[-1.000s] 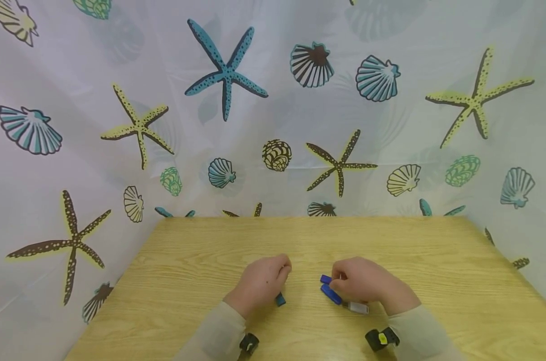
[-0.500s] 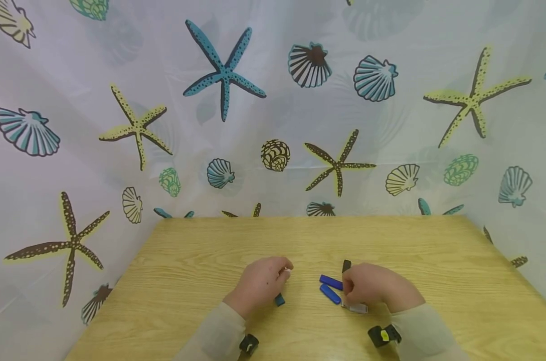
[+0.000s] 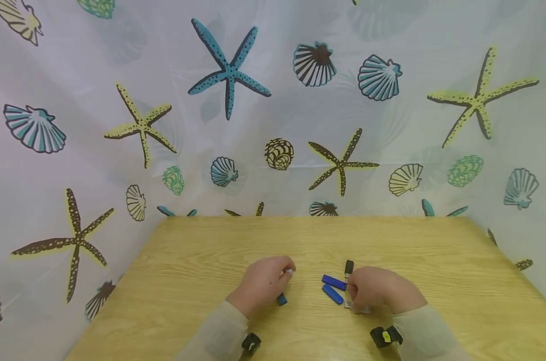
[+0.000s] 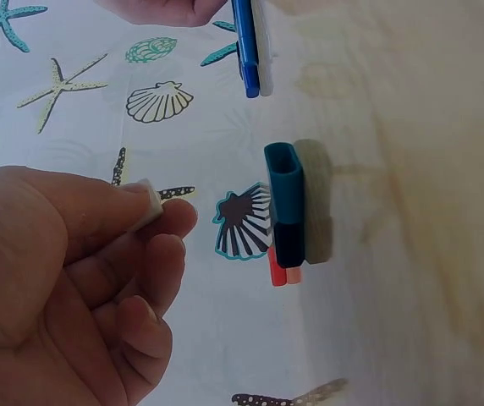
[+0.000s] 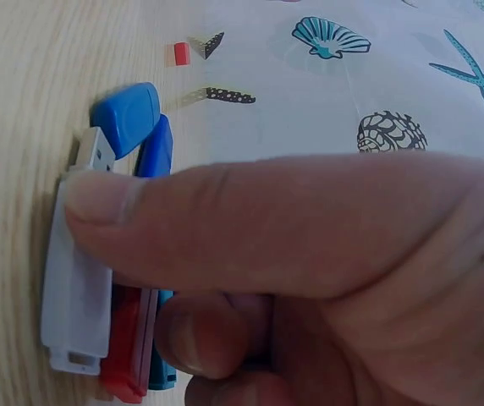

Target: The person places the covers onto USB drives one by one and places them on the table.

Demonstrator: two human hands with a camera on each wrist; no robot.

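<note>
My left hand point(image 3: 265, 282) pinches a small white cap point(image 4: 147, 207) between thumb and finger, just above the table. Beneath it lies a hollow teal cap point(image 4: 286, 182), dark at one end, with a small red piece point(image 4: 277, 269) behind. My right hand point(image 3: 381, 287) pinches a white USB flash drive point(image 5: 79, 279), its thumb lying across the drive near the metal plug; the other fingers are partly hidden. Beside that hand are a blue stick point(image 3: 332, 294), a dark blue stick point(image 3: 334, 282) and a black USB flash drive point(image 3: 349, 267).
A red stick point(image 5: 128, 342) and a teal one point(image 5: 164, 364) lie past the white drive in the right wrist view. The wooden table point(image 3: 218, 240) is enclosed by a white curtain point(image 3: 187, 145) printed with shells and starfish.
My right hand has shifted slightly right and toward me, uncovering the black USB flash drive and more of the dark blue stick. Its thumb has come onto the white drive. My left hand stays put.
</note>
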